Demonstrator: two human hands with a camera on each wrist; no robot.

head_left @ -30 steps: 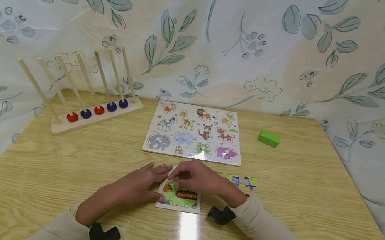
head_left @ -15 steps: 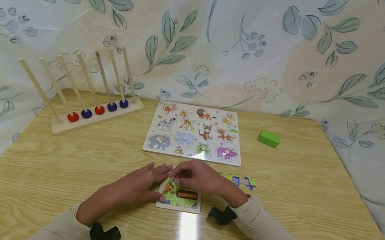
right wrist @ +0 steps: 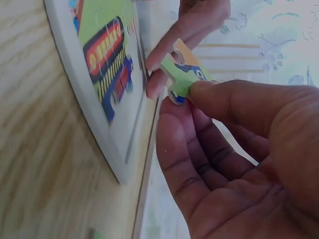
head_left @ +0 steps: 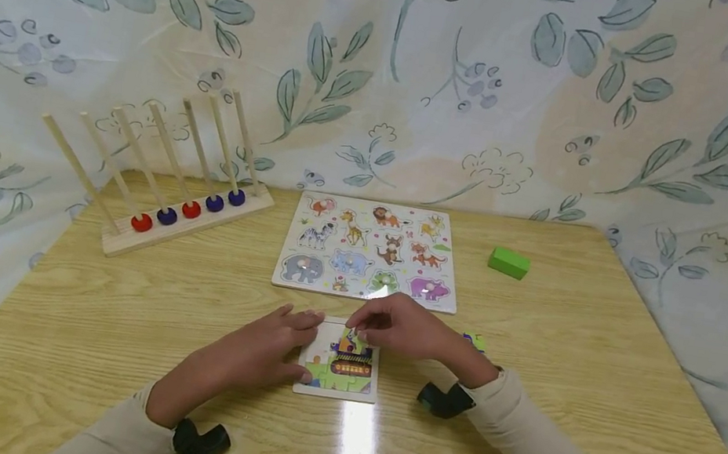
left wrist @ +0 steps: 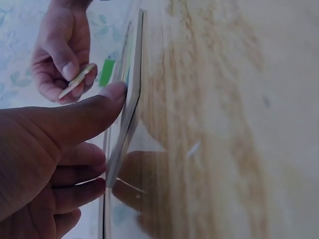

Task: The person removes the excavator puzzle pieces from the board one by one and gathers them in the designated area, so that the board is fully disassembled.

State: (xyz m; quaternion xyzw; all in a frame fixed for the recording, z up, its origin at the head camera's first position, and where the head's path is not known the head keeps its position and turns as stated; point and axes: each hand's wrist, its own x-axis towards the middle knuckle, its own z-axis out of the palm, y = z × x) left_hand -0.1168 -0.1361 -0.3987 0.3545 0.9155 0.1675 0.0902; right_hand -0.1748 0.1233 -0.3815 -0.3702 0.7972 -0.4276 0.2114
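Observation:
My left hand (head_left: 259, 349) rests along the left side of a small jigsaw tray (head_left: 322, 338), its thumb on the lower left corner and its fingers at the upper left. My right hand (head_left: 415, 329) pinches a jigsaw piece (right wrist: 185, 74) between thumb and fingers, over the tray's upper part. Green, orange and blue colour the piece, which is tilted above the tray in the right wrist view. Fitted pieces in the lower part of the tray show a dark track (head_left: 352, 369) on green. Bare tray shows at the upper left.
Loose jigsaw pieces (head_left: 473, 341) lie to the right, partly hidden by my right wrist. Behind the tray lies an animal peg puzzle (head_left: 370, 250). A green block (head_left: 509, 263) stands at the right, and a wooden peg rack with beads (head_left: 186, 221) at the back left.
My right hand has moved right and lifted the piece from the left part of the tray, baring the tray there. The left hand has stayed at the tray's side.

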